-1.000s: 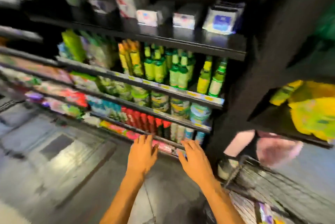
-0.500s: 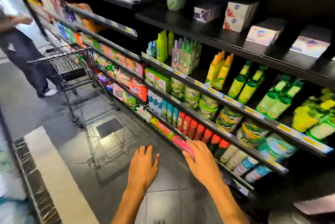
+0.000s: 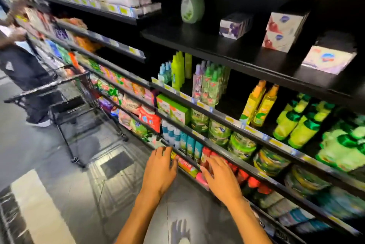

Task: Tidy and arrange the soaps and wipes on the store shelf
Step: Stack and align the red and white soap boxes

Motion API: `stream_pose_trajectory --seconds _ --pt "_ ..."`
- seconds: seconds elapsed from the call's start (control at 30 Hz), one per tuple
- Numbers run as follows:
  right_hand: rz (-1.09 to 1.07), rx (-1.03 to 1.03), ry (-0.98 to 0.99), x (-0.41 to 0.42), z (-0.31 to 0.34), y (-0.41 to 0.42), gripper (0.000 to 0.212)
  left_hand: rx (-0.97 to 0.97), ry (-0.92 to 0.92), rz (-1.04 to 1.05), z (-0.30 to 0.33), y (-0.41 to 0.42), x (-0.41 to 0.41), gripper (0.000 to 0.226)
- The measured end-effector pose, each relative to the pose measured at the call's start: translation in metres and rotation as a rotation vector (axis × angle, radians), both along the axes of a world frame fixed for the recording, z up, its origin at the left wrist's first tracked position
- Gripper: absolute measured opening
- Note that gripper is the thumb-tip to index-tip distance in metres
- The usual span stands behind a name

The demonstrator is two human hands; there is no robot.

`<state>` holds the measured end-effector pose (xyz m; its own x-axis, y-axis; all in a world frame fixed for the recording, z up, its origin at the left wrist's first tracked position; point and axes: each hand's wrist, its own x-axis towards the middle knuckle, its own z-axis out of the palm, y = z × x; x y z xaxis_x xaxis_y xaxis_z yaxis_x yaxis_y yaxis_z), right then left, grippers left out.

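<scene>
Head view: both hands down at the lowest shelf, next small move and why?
Probably close the right hand on the pink pack under its fingers and seat it back. The pack juts over the bottom shelf edge, and the left hand hovers open beside it, gripping nothing.

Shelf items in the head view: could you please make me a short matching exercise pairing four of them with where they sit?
Things:
1. pale green refill pouch
2. lime green box
3. yellow bottles with orange caps
4. shopping cart

Places:
A. on the aisle floor, left of the shelves
B. top dark shelf, left of the tissue boxes
C. shelf just below the top dark shelf
D. third shelf down, left of the round green tubs

Pairs: 1-B, 2-D, 3-C, 4-A
</scene>
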<state>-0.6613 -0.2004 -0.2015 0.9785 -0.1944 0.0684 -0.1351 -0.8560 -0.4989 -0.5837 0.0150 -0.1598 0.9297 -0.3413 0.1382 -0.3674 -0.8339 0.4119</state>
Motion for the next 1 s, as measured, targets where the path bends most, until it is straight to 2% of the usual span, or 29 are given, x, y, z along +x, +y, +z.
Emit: stream_pose_trajectory --seconds 0.13,0.23,0.3,0.47,0.53,0.63,0.77,0.9,1.0 --pt "-0.101 -0.027 -0.178 0.065 0.031 -0.028 0.048 -0.054 -0.079 -0.096 0.033 -0.028 0.078 0.047" --pt "-0.161 -0.038 -0.404 0.096 0.076 -0.051 0.047 -0.09 -0.116 -0.188 0.063 -0.054 0.125 0.056" --pt "-0.166 -0.123 -0.526 0.114 0.114 -0.065 0.042 -0.124 -0.171 -0.253 0.087 -0.072 0.153 0.055" --pt "-0.329 -0.383 -0.652 0.149 0.183 -0.104 0.034 -0.186 -0.384 -0.487 0.139 -0.13 0.232 0.046" --pt "-0.38 -0.482 -0.662 0.16 0.193 -0.117 0.034 -0.19 -0.436 -0.571 0.157 -0.151 0.259 0.05" --pt "-0.483 -0.564 -0.564 0.173 0.193 -0.13 0.041 -0.127 -0.476 -0.73 0.173 -0.18 0.294 0.056" --pt "-0.549 -0.644 -0.481 0.179 0.192 -0.131 0.047 -0.012 -0.409 -0.926 0.181 -0.2 0.329 0.067" --pt "-0.613 -0.596 -0.478 0.183 0.207 -0.121 0.045 -0.04 -0.452 -0.994 0.175 -0.2 0.344 0.066" --pt "-0.646 -0.425 -0.549 0.193 0.231 -0.126 0.04 -0.089 -0.447 -0.959 0.166 -0.198 0.343 0.062"
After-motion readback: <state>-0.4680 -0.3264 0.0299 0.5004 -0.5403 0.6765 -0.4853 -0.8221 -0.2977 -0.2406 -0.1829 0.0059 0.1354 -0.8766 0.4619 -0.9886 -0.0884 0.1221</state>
